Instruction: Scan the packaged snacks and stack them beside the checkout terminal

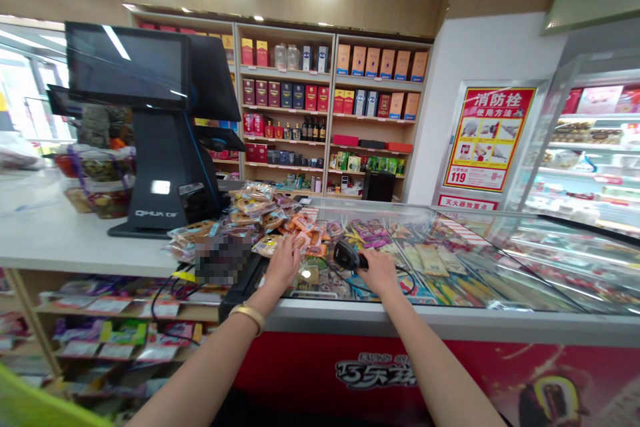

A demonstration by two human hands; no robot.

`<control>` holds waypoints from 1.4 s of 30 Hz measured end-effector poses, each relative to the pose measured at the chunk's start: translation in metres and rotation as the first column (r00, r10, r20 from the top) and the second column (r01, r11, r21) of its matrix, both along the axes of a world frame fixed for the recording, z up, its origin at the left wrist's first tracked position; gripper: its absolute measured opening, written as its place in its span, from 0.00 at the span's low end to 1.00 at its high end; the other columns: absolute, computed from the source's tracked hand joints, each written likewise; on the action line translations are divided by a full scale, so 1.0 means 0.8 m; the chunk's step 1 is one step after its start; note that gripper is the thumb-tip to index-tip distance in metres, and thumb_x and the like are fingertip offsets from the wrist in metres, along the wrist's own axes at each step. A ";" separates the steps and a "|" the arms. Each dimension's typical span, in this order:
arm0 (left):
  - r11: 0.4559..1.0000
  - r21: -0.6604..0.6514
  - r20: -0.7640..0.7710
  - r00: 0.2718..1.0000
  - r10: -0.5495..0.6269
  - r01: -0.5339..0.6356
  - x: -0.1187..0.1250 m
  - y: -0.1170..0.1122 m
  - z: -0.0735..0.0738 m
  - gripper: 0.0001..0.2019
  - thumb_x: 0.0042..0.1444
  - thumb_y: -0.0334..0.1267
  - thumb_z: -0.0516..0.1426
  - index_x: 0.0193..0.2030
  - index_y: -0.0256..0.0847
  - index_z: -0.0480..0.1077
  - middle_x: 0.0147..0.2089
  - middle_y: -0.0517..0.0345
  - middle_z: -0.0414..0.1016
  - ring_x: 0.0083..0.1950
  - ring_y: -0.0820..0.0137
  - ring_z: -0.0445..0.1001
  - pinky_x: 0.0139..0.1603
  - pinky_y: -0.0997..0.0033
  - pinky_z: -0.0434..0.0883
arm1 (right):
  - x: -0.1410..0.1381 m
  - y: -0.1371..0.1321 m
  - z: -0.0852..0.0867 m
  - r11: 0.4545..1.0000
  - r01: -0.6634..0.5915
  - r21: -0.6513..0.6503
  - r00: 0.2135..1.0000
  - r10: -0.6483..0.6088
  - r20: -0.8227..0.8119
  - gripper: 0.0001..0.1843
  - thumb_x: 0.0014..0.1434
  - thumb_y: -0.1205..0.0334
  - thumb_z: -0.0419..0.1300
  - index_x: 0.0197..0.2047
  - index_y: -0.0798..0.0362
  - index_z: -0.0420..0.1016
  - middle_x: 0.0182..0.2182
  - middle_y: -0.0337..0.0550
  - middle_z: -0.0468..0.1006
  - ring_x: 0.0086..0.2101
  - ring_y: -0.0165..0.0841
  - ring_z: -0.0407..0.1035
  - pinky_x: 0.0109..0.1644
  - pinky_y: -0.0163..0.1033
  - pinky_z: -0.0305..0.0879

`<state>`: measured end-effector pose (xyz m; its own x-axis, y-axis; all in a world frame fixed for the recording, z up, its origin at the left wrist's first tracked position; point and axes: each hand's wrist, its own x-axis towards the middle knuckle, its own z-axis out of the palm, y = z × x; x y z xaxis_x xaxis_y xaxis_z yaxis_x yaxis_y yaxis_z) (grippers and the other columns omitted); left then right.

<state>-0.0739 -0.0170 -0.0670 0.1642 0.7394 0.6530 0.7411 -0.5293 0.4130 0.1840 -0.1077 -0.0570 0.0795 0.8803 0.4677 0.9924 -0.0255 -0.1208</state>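
Note:
My right hand (379, 272) grips the handle of a black barcode scanner (349, 256), whose head points left, above the glass top of a chest freezer (400, 213). A dark cable loops around under that hand. My left hand (284, 265), with a gold bangle at the wrist, lies at the edge of a pile of small snack packets. Its fingers stretch onto the orange snack packets (311, 230); whether one is pinched is hard to see. Clear-wrapped snack packets (257, 197) are heaped just behind and to the left.
A black point-of-sale terminal (160, 167) stands on the white counter (30, 227) at left, beside stacked plastic tubs (103, 180). Snack shelves (120, 330) sit below. Ice-cream packs show through the freezer glass. Behind are shelves of boxed goods (285, 97).

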 end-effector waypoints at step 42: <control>0.982 -0.054 0.757 0.649 -0.077 0.178 -0.006 0.009 0.011 0.12 0.50 0.38 0.60 0.41 0.41 0.65 0.42 0.53 0.78 0.46 0.64 0.78 0.49 0.62 0.74 | -0.001 0.000 0.000 0.988 -0.112 0.107 0.994 0.110 0.022 0.25 0.55 0.64 0.59 0.57 0.48 0.71 0.44 0.47 0.77 0.45 0.40 0.69 0.49 0.42 0.57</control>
